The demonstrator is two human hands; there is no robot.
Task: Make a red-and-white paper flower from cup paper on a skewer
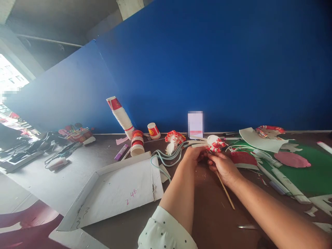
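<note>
In the middle of the head view, both my hands are close together above the dark table. A paper flower with a white middle and red-and-white cut petals sits just above my fingers. My right hand is closed around its base, where a thin wooden stick slants down toward me. My left hand is bent in at the flower's underside, its fingers curled and partly hidden. Left of them, a second red-and-white paper flower lies near the wall.
A white cardboard box lid lies at left. Behind it lean stacked paper cups, beside a single cup and a purple glue stick. Pale cables loop centrally. At right are paper scraps, a pink cutout and a blade.
</note>
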